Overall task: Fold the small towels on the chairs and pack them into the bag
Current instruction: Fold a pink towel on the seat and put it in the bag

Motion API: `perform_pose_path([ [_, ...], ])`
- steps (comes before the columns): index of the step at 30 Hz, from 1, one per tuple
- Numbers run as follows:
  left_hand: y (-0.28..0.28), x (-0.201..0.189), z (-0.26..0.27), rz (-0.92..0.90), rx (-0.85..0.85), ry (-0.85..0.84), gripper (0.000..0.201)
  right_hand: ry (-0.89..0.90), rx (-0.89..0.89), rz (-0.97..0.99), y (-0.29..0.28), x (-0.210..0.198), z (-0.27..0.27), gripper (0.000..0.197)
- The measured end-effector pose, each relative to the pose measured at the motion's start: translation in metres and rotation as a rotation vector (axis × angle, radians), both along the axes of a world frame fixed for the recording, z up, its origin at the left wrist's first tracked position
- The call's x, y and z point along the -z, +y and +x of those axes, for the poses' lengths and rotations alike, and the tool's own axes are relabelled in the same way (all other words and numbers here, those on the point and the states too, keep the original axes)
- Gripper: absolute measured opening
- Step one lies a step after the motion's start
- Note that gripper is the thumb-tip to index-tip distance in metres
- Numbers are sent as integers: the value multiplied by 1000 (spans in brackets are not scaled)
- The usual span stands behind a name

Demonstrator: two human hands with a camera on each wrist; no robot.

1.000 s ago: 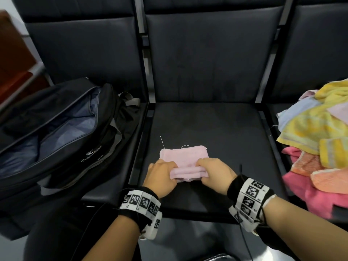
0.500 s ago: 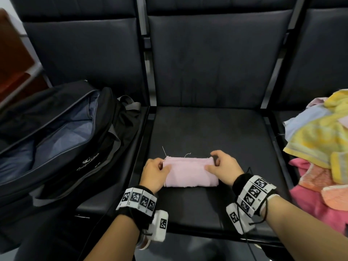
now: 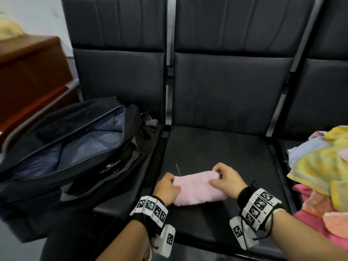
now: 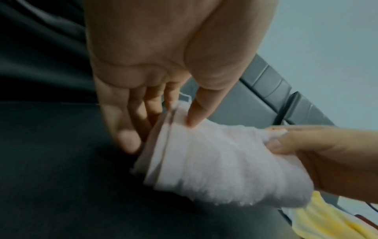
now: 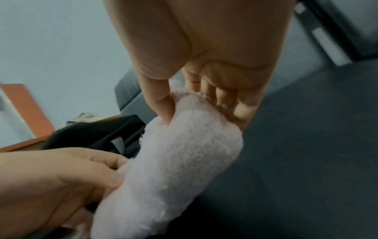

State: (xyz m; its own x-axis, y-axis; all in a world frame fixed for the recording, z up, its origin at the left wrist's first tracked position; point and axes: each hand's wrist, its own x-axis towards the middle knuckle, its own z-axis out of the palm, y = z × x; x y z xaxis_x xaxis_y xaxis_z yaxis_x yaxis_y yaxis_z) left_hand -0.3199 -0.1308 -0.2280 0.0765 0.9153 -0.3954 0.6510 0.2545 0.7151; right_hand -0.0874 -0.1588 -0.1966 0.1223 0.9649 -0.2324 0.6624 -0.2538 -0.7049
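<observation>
Brown wood cabinet (image 3: 28, 76) far left behind seats, w/ yellowish item (image 3: 9, 31) on top; pale wall (image 3: 33, 14) behind.

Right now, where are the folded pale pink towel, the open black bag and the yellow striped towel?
folded pale pink towel (image 3: 197, 187), head view, top face.
open black bag (image 3: 111, 167), head view, front wall.
yellow striped towel (image 3: 316, 166), head view, middle.

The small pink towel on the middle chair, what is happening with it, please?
A person holds the folded pale pink terry towel at both ends, the left hand pinching one end and the right hand the other, over the black middle seat. The open black travel bag waits on the left chair. A pile of yellow, pink and orange towels lies on the right chair.
</observation>
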Motion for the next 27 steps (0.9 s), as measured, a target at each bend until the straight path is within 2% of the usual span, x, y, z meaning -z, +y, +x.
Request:
perform_pose_path([
  [4, -9, -54, -15, 165, 151, -22, 86, 8, -196, 197, -6, -69, -39, 22],
  [7, -13, -102, -27, 282, 309, -71, 99, -4, -328, 284, -9, -114, -71, 24],
  [9, -14, -130, -38, 312, 374, -104, 92, 15, -392, 315, -6, -140, -89, 26],
  [12, -12, -165, -61, 315, 378, -131, 62, 54, -489, 345, 7, -172, -112, 28],
  [14, -4, -183, -79, 319, 368, -119, 50, 88, -557, 354, 21, -187, -127, 28],
  [21, 59, -216, -132, 314, 293, -104, 35, 202, -630, 401, 103, -203, -170, 31],
  [24, 92, -214, -160, 261, 156, -159, 34, 223, -612, 356, 152, -192, -184, 36],
  [27, 125, -201, -195, 174, -60, -336, 47, 194, -544, 289, 206, -168, -196, 42],
])
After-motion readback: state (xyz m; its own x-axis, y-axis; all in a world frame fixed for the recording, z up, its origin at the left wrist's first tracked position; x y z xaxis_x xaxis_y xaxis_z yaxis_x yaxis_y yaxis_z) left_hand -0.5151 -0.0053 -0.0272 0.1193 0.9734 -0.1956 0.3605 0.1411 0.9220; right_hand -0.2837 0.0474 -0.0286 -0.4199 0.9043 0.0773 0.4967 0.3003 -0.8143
